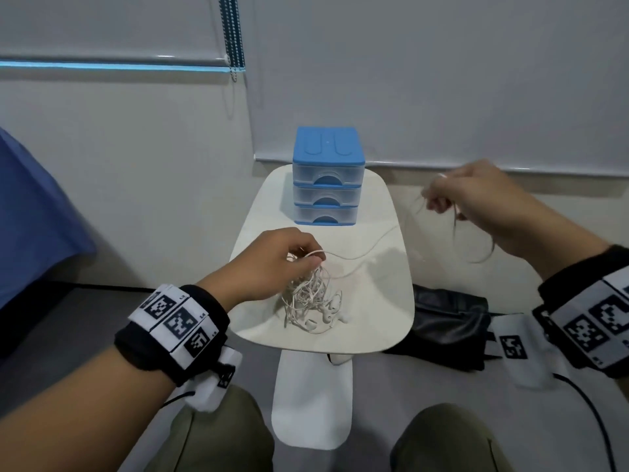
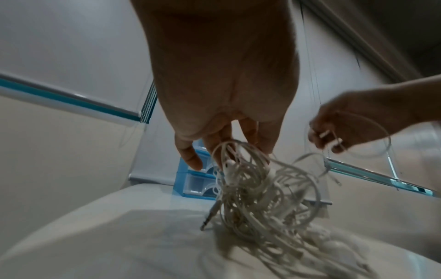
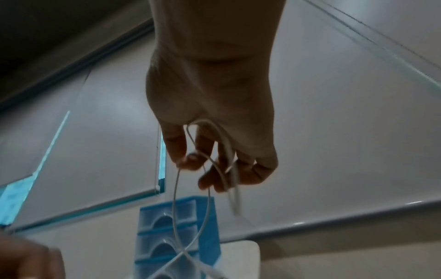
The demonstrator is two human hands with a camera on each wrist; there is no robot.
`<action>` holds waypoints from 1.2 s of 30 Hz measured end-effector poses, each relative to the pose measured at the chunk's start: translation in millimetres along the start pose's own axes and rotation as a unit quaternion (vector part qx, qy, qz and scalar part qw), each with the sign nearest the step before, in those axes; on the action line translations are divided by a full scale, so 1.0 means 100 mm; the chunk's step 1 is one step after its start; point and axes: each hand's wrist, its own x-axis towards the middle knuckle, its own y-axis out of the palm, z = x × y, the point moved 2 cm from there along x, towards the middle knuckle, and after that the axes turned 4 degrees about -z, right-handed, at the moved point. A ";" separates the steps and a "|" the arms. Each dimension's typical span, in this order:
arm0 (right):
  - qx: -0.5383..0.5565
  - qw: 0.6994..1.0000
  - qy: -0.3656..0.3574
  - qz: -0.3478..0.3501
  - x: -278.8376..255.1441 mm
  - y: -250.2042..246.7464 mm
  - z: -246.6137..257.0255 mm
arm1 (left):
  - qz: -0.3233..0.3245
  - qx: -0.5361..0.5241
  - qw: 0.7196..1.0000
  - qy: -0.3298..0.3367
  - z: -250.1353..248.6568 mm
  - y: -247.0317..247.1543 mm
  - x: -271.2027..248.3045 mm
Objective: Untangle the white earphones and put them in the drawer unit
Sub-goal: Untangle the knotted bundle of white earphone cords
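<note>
Head view: your left hand (image 1: 272,264) pinched the tangled white earphones (image 1: 311,301) above the white table (image 1: 381,301), the bundle's lower end resting on it near the closed blue drawer unit (image 1: 327,177). Left wrist view: fingers curled into the knot. Right wrist view: your right hand (image 3: 214,132) gripped a freed cable strand, raised off to the side.

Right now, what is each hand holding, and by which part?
Left hand pinches the top of the tangled earphones; right hand grips a pulled-out cable length of them.
</note>
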 end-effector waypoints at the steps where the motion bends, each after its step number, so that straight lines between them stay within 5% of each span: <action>1: -0.045 0.999 0.017 0.025 -0.03 -0.03 -0.09 | -0.010 0.007 1.000 0.007 0.00 -0.04 -0.01; 5: -0.269 0.950 0.097 0.125 -0.14 0.01 -0.37 | -0.038 0.023 0.999 -0.001 -0.05 -0.12 -0.05; 7: -0.317 0.940 0.054 0.113 -0.18 0.07 -0.34 | -0.042 0.023 0.999 0.000 -0.09 -0.14 -0.06; 11: -0.100 0.985 -0.114 0.082 -0.39 0.42 0.09 | -0.041 -0.014 0.999 0.019 -0.21 -0.15 -0.06; 16: -0.089 0.965 -0.130 0.209 -0.56 1.03 0.34 | -0.044 -0.032 0.998 0.031 -0.31 -0.09 -0.04; 21: 0.028 0.980 -0.036 0.194 -0.52 1.17 0.09 | -0.043 -0.056 0.997 -0.001 -0.17 -0.11 -0.12; 26: 0.198 0.952 0.092 0.214 -0.55 1.29 -0.22 | -0.050 0.002 0.998 -0.048 0.05 -0.04 -0.18; 36: 0.268 0.925 0.125 0.238 -0.50 1.37 -0.38 | 0.066 0.164 0.981 -0.076 0.02 0.00 -0.21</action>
